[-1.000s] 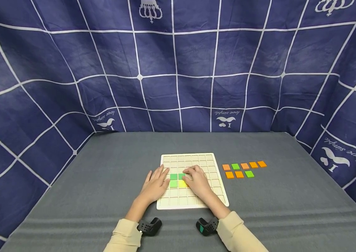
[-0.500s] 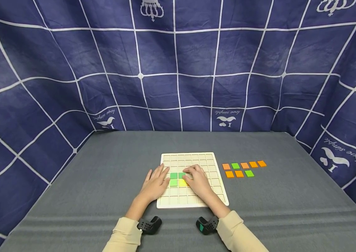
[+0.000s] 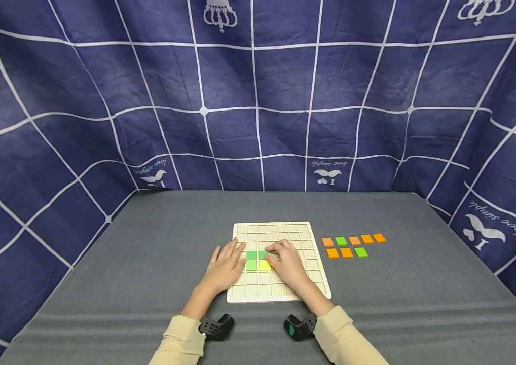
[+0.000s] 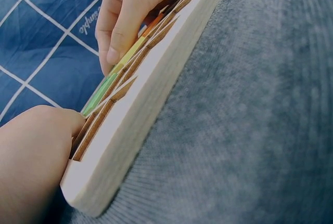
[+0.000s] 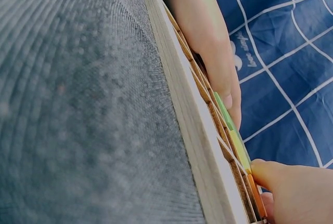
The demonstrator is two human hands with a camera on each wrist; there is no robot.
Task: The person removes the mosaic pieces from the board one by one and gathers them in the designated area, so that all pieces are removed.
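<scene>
A pale wooden grid board (image 3: 251, 291) lies on the table, colored square tiles set in its middle cells. Two dark green tiles (image 3: 251, 255) sit above a light green tile (image 3: 251, 265) and a yellow tile (image 3: 264, 265); an orange tile (image 3: 273, 268) peeks out under my right hand (image 3: 289, 262). That hand rests over the board with bent fingers, thumb tip (image 5: 257, 168) right at the yellow and orange tiles in the right wrist view. My left hand (image 3: 225, 266) lies spread over the board's left edge. The cells beneath both hands are hidden.
Right of the board lie several loose tiles in two rows, among them an orange tile (image 3: 346, 252) and a green tile (image 3: 361, 252). A grey cloth covers the table (image 3: 171, 228). Behind hangs a blue curtain (image 3: 281, 132) with white lines. Both wrists wear black devices (image 3: 217, 328).
</scene>
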